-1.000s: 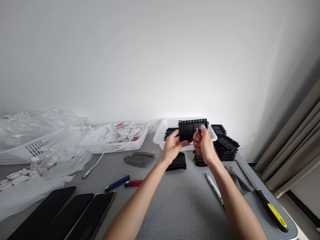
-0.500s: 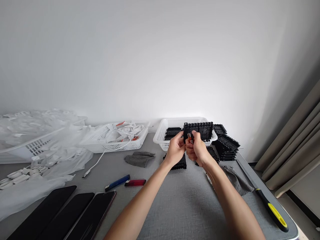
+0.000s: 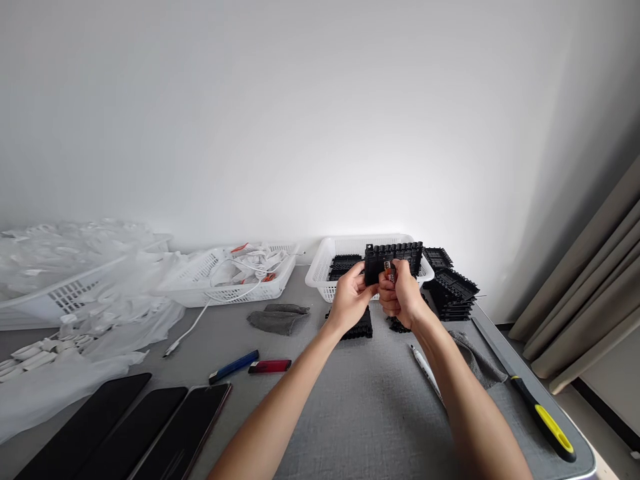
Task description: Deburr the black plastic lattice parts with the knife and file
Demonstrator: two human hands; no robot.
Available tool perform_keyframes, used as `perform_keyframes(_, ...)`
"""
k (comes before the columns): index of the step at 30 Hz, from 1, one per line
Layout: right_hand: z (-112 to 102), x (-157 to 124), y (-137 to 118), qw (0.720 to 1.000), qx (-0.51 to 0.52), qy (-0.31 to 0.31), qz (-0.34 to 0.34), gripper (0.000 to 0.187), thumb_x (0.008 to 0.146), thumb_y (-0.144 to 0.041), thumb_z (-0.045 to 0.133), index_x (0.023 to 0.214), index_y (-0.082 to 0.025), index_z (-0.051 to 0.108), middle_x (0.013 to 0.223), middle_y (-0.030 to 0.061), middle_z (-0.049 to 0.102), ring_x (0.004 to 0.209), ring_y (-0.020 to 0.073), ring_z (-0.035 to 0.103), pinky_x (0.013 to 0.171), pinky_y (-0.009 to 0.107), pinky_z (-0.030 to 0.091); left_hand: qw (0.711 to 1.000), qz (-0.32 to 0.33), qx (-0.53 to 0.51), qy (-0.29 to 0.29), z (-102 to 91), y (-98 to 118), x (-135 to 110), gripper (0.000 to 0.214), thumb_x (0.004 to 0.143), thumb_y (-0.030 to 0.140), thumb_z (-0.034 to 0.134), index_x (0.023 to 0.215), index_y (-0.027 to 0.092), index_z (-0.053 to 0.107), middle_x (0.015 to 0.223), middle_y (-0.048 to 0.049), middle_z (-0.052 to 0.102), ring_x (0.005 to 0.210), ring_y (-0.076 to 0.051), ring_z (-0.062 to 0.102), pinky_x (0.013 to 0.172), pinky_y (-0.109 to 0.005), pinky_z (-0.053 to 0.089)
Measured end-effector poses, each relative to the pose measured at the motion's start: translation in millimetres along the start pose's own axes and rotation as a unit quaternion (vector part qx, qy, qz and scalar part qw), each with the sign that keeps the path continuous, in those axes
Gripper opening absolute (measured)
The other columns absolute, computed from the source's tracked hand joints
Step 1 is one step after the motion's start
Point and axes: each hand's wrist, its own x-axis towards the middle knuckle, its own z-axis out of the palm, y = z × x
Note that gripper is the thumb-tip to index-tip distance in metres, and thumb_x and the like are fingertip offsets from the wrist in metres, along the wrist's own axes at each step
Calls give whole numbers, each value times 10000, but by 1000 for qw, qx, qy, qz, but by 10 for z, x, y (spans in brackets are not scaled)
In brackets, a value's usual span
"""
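Gray, fabric-textured surface (image 3: pixel 350 413) is carrying everything. Perforated white plastic basket (image 3: pixel 329 293) is sitting at the back by the wall, black ribbed panels (image 3: pixel 345 267) lying inside. Another white basket (image 3: pixel 273 291), to its left, is holding tangled white items with orange bits. Stack of black panels (image 3: pixel 455 307) is leaning unevenly just right of the first basket, edges toothed. Long tool (image 3: pixel 544 420), black-and-yellow handle, is lying along the right edge.

Left hand (image 3: pixel 349 298) is clamping the lower left corner of a black plastic panel (image 3: pixel 375 263), thumb in front, fingers going behind. Right hand (image 3: pixel 401 295) is curling into a fist around a small object, thumb up top, right in front of the panel; cannot tell whether it is touching it. Both hands are working close together.

Held panel is standing roughly upright, off the surface, showing in front of the perforated basket. Thin, rectangular, dark; rounded knobs are running along the top edge, a holed tab is sticking up at the top left corner. Right hand is covering part of its face.

Soft gray cloth (image 3: pixel 283 320) is lying folded left of the arms. White marker (image 3: pixel 425 370) is lying by the right forearm. Smallest: the right hand is gripping an orange lighter-like piece (image 3: pixel 389 270), mostly hidden.
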Motion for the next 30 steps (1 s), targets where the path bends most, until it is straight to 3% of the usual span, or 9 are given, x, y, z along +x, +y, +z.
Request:
perform_keyframes(10,-320,43,-190,996,44,68,-30,403,886,-463,329,550,-255,254,437,-98,170,374,67,55,328,197,70,999,1,-31,17,-61,-28,17,490,734,333,817,1149,160,623,995,-102,761,896,-239,725,849,-364,578)
perform_keyframes(16,-406,35,-261,995,57,81,-33,414,897,-439,287,530,-252,254,425,-92,174,368,69,55,324,197,70,999,4,-29,23,-88,-13,15,553,726,332,828,1201,151,609,1007,-110,761,915,-256,734,880,-395,582)
perform_keyframes(23,-252,23,-185,996,42,74,-23,449,915,-464,298,527,-240,275,441,-93,166,367,59,62,340,195,58,999,6,-25,21,-53,-23,14,498,738,333,813,1157,154,613,1008,-106,762,912,-238,725,839,-341,574)
perform_keyframes(30,-48,-21,-62,999,-38,35,-15,457,943,-471,269,553,-234,279,457,-89,181,383,56,72,347,192,75,1000,15,8,12,20,-14,-4,435,759,291,779,1141,160,617,987,-90,760,894,-225,724,793,-295,552)
